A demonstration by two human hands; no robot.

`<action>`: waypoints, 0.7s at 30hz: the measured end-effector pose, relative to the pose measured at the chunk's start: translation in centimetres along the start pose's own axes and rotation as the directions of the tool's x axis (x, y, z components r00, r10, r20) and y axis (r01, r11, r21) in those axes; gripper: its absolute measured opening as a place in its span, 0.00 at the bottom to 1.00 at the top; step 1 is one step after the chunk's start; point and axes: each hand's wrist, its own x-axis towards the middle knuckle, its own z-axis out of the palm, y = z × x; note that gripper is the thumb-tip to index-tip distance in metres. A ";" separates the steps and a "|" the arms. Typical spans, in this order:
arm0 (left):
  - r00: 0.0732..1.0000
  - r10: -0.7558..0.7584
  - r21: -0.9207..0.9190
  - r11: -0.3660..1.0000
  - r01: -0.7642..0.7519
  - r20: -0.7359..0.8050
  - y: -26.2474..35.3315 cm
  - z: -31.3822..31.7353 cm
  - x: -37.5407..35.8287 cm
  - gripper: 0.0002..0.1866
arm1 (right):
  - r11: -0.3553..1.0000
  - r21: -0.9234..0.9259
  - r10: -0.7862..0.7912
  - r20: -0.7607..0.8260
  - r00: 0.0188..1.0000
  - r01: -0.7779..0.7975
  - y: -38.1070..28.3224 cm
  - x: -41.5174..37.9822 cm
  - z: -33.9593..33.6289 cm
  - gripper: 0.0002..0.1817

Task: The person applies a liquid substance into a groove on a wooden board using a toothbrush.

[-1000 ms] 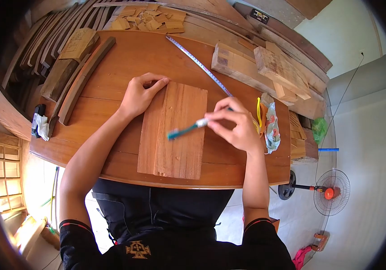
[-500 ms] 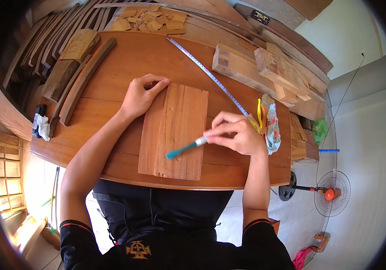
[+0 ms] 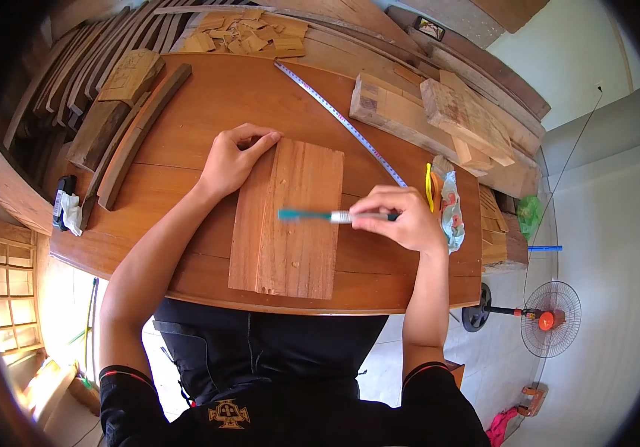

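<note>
A thick reddish-brown wooden block [image 3: 305,246] lies on the table before me, its top face and left side showing. My left hand [image 3: 239,153] is closed at the block's far left corner, thumb along its far edge and the other fingers curled, partly hidden. Between the thumb and fingers of my right hand [image 3: 402,216] is a slim teal stick-like tool [image 3: 312,215] with a white band. Its blurred far end points left and overlaps the top of the block; I cannot tell its exact kind. Beyond the right hand stretches an extended tape measure [image 3: 342,123], its near end hidden behind the hand.
Brown table [image 3: 208,97]. Dark wood strips [image 3: 144,134] lie at its left, near a black object with white tissue [image 3: 71,212]. Pale timber blocks [image 3: 461,119] line the right. Right of my hand are a yellow-handled item [image 3: 430,186] and a crumpled wrapper [image 3: 451,212]. A fan [image 3: 551,320] stands beyond.
My right hand has turned the teal tool from slanting toward me to nearly level, and its tip has moved away from me across the block. My left hand stays in place.
</note>
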 end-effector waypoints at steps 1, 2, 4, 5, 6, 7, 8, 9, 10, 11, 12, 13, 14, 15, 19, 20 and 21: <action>1.000 0.001 0.004 1.000 -0.002 0.004 -0.1 0.0 -0.1 0.18 | 0.997 0.026 -0.075 0.055 0.996 0.074 0.2 -0.1 0.0 0.10; 1.000 -0.008 0.002 1.000 0.008 0.004 -0.2 -0.1 -0.1 0.18 | 0.997 0.043 -0.067 0.088 0.994 0.063 0.3 -0.2 -0.2 0.10; 1.000 -0.025 -0.005 1.000 0.025 0.004 -0.1 0.0 0.0 0.18 | 0.997 0.071 -0.047 0.154 0.987 0.037 0.2 -0.4 -0.7 0.09; 1.000 -0.023 -0.003 1.000 0.023 0.005 -0.1 0.0 0.0 0.18 | 1.000 0.021 0.004 0.084 0.996 -0.005 0.1 -0.3 -0.6 0.07; 1.000 -0.021 -0.001 1.000 0.021 0.006 0.1 0.0 0.0 0.18 | 1.000 0.028 -0.009 -0.038 0.999 0.010 0.6 0.1 0.0 0.07; 1.000 -0.021 0.002 1.000 0.020 0.008 0.2 0.0 -0.1 0.18 | 0.999 -0.004 0.040 -0.174 0.984 -0.041 0.5 0.6 1.0 0.07; 1.000 -0.024 -0.007 1.000 0.025 0.016 0.3 0.0 -0.2 0.18 | 0.995 -0.028 0.083 -0.307 0.948 -0.096 0.3 1.1 1.8 0.07; 0.999 -0.027 -0.017 0.999 0.028 0.026 0.3 0.0 -0.2 0.17 | 0.997 -0.048 0.045 -0.294 0.955 -0.062 -0.1 1.2 2.3 0.08; 0.999 -0.028 -0.027 0.999 0.029 0.035 0.4 0.0 -0.2 0.17 | 0.997 -0.069 0.006 -0.280 0.960 -0.027 -0.5 1.3 2.7 0.08; 0.999 -0.035 -0.012 0.999 0.035 0.034 0.5 0.0 -0.1 0.17 | 0.996 -0.091 -0.037 -0.264 0.964 0.014 -0.7 1.4 2.8 0.08; 0.999 -0.042 0.006 0.999 0.042 0.030 0.6 0.0 -0.1 0.17 | 0.994 -0.036 -0.111 -0.149 0.983 0.107 -0.5 1.3 2.6 0.09; 0.998 -0.054 0.023 0.998 0.054 0.027 0.7 -0.1 -0.2 0.17 | 0.993 0.008 -0.113 -0.067 0.991 0.114 -0.4 1.0 2.3 0.09; 0.998 -0.061 0.015 0.998 0.060 0.025 0.7 -0.2 -0.3 0.17 | 0.992 0.055 -0.114 0.015 0.993 0.113 -0.3 0.6 2.2 0.10; 0.997 -0.068 0.005 0.998 0.067 0.025 0.9 -0.2 -0.3 0.17 | 0.997 -0.015 -0.076 -0.059 0.995 0.076 -0.6 0.7 1.9 0.10; 0.999 -0.034 0.003 0.999 0.034 0.024 0.7 0.0 -0.2 0.17 | 0.993 0.034 0.113 -0.406 0.907 -0.109 1.3 1.4 2.7 0.09; 0.999 -0.041 -0.004 0.999 0.041 0.031 0.6 0.1 -0.2 0.17 | 0.995 0.024 0.093 -0.420 0.903 -0.092 1.6 1.2 2.7 0.10; 0.998 -0.046 -0.009 0.999 0.046 0.033 0.6 0.1 -0.2 0.17 | 0.999 -0.019 0.033 -0.289 0.957 -0.040 0.4 1.2 2.3 0.10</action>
